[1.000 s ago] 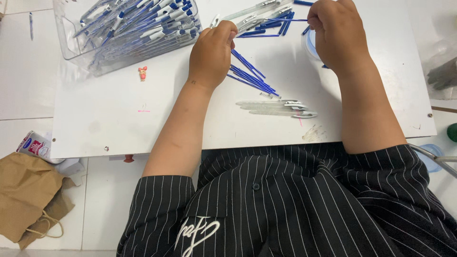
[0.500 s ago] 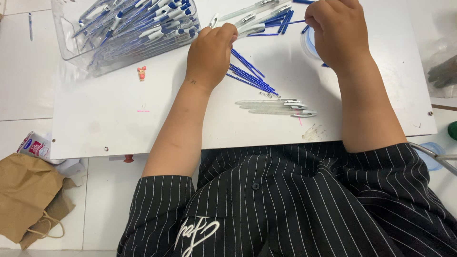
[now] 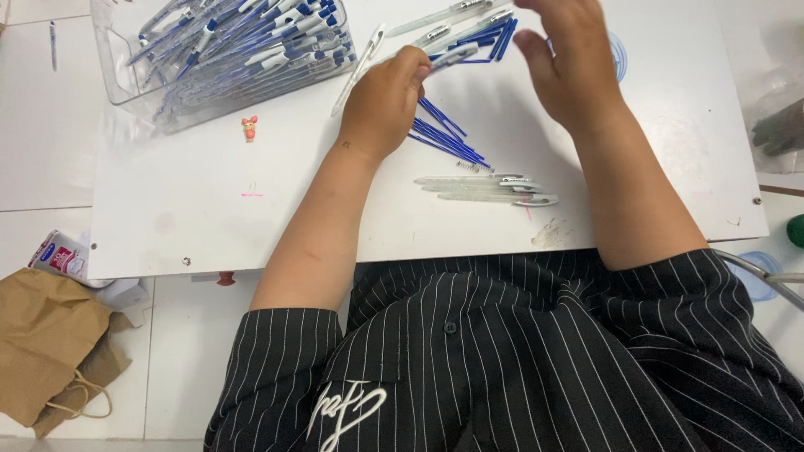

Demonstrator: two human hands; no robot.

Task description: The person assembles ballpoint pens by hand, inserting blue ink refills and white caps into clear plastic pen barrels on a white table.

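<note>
A clear pen barrel (image 3: pixel 448 57) sits pinched in the left hand (image 3: pixel 383 102), fingers clamped on it above the white surface (image 3: pixel 209 218). The right hand (image 3: pixel 578 71) hovers just beside, fingers apart and empty, blurred. Blue refills (image 3: pixel 448 138) lie fanned under the left hand, near three barrels (image 3: pixel 490 188), likely sorted by kind for easy reach. A clear bin (image 3: pixel 126 84) of pens stands at far left.
</note>
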